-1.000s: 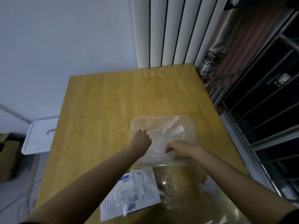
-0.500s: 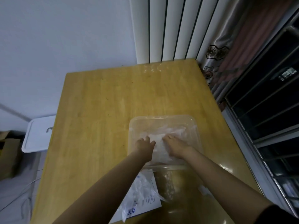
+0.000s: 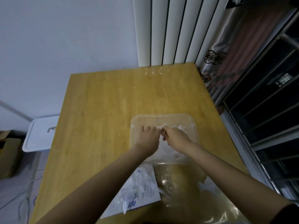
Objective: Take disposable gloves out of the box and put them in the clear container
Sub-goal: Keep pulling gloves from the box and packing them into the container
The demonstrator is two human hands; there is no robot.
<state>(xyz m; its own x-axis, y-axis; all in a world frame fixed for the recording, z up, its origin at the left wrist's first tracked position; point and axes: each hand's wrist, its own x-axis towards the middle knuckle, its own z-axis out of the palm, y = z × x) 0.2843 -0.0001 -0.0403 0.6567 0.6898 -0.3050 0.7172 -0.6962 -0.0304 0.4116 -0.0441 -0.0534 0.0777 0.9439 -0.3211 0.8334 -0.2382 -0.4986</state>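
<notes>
The clear container (image 3: 163, 118) stands on the wooden table (image 3: 105, 110), right of centre. Thin see-through disposable gloves (image 3: 178, 126) lie crumpled inside it. Both my hands reach into the container, side by side. My left hand (image 3: 148, 138) presses down on the gloves with its fingers pointing to the far wall. My right hand (image 3: 175, 137) rests on the gloves next to it, its fingertips turned toward the left hand. The white glove box (image 3: 145, 198) with blue print lies near the front edge, under my left forearm, and several gloves (image 3: 139, 183) spill from it.
A clear plastic sheet or lid (image 3: 194, 196) lies on the table in front of the container. A white plastic bin (image 3: 40, 135) stands on the floor at the table's left, beside a cardboard box (image 3: 9, 152). Blinds, a curtain and a window grille line the far right.
Both hands have moved from the container's near side toward its far wall and closer together, flattening the gloves that stood up a second ago.
</notes>
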